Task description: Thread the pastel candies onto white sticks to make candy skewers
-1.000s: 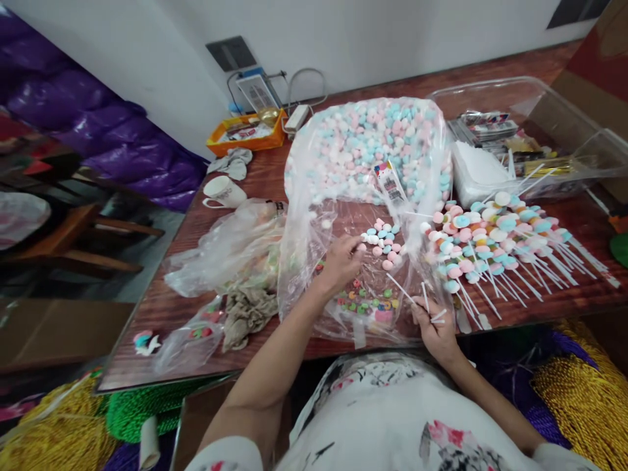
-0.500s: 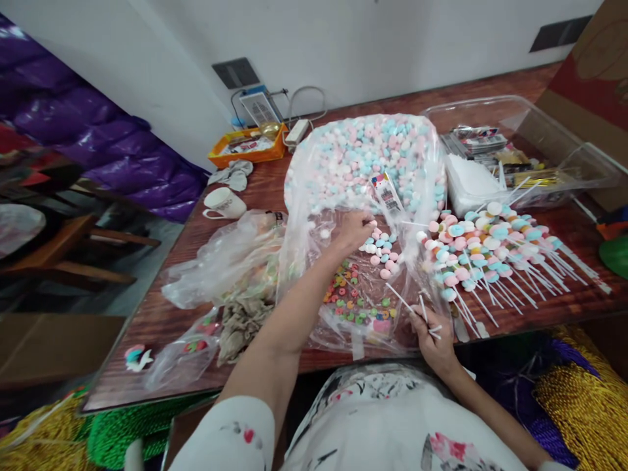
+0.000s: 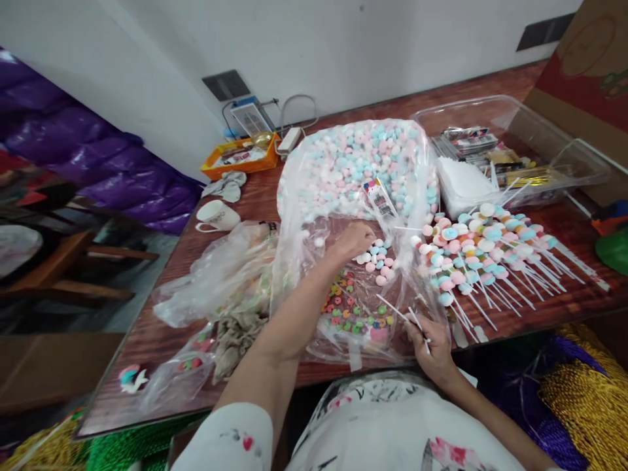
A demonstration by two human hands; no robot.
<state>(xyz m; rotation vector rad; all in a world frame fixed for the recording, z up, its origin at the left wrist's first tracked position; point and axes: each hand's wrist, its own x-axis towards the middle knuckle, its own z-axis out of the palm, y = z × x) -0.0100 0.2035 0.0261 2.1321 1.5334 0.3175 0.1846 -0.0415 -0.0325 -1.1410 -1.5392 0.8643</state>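
My left hand reaches into a big clear plastic bag, fingers curled at a small heap of pink, blue and white round candies. Whether it holds one I cannot tell. My right hand near the table's front edge grips a few thin white sticks. Small coloured ring candies lie in the bag between my hands. The far part of the bag is full of pastel candies. To the right lies a pile of finished candy skewers.
A clear plastic tub with packets stands at the back right, a cardboard box behind it. A white cup, an orange tray and crumpled bags lie left. Gold cord hangs below the table.
My left hand went from the near candies to the far side of the heap, then drew back a little. The right hand stayed put with the sticks. The view shifted slightly.
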